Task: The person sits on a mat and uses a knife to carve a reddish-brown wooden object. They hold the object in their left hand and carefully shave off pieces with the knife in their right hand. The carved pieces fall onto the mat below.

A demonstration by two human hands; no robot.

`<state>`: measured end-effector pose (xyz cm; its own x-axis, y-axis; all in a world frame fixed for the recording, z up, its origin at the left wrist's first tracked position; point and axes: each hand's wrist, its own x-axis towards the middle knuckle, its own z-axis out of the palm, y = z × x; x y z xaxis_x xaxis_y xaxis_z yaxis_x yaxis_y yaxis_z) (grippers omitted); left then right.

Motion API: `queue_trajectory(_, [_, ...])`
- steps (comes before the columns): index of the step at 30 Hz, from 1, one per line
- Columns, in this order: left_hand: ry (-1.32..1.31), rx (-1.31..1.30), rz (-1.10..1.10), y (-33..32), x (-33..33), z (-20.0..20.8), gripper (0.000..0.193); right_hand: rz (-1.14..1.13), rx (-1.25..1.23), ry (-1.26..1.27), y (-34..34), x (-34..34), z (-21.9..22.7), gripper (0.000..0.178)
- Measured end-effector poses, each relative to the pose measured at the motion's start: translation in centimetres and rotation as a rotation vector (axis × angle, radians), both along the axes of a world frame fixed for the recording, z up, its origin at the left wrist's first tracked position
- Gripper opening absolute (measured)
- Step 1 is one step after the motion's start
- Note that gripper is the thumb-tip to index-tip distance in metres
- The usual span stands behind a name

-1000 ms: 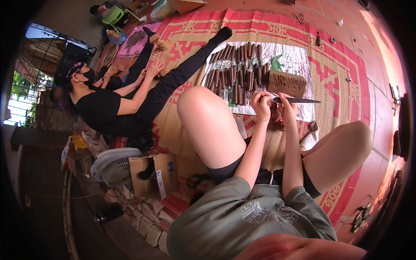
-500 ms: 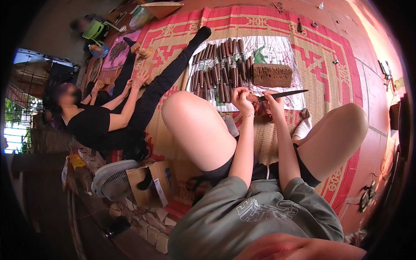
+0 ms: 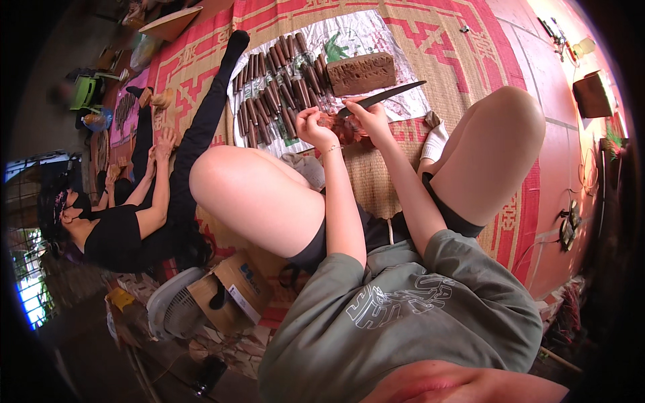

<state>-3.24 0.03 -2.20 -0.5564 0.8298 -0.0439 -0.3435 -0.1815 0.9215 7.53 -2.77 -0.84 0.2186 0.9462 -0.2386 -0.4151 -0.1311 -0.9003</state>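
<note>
My right hand (image 3: 369, 119) is closed around a long, dark, tapered blade (image 3: 393, 92), a knife or a file, its tip pointing right and away from me. My left hand (image 3: 318, 130) is beside it with fingers curled together; whatever is in them is too small to make out. Below and between the hands lies a heap of reddish-brown pieces (image 3: 351, 131), partly hidden by them. Just beyond, a brown brick-shaped block (image 3: 361, 74) rests on a white sheet (image 3: 403, 101). Several brown-handled tools (image 3: 272, 99) lie in rows on the sheet's left side.
A red and tan woven mat (image 3: 430, 67) spreads under my bent legs. At left sits another person (image 3: 124, 232) in black, hands joined, one leg stretched along the sheet. Behind my left side stand a cardboard box (image 3: 232, 292) and a grey fan (image 3: 171, 302).
The view has turned, so the scene sits further left and tilted. The blade now slants upward more in the picture. Both hands keep nearly the same grip.
</note>
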Motion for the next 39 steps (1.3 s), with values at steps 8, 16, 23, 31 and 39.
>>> queue_trajectory(8, [-0.014, -0.009, 0.003, 0.0, 0.2, 0.0, 0.009, 0.028, 0.022, -0.118, 0.0, 0.5, -1.7, 0.014])
queue_trajectory(16, [-0.05, -0.009, -0.03, 0.1, 0.1, 0.0, 0.01, -0.007, 0.047, -0.088, 0.1, -0.2, -1.1, 0.011])
queue_trajectory(23, [0.018, 0.007, -0.052, -0.1, 0.7, 0.5, 0.01, 0.031, 0.04, 0.095, 0.3, -0.1, -0.6, 0.016])
queue_trajectory(31, [-0.014, 0.005, -0.061, 0.1, 0.4, 0.1, 0.013, 0.039, 0.064, -0.087, 0.1, 0.3, -1.1, 0.015])
queue_trajectory(39, [-0.061, -0.012, -0.091, -0.1, 0.5, 0.3, 0.012, 0.043, -0.017, -0.152, -0.3, 1.3, -1.5, 0.017])
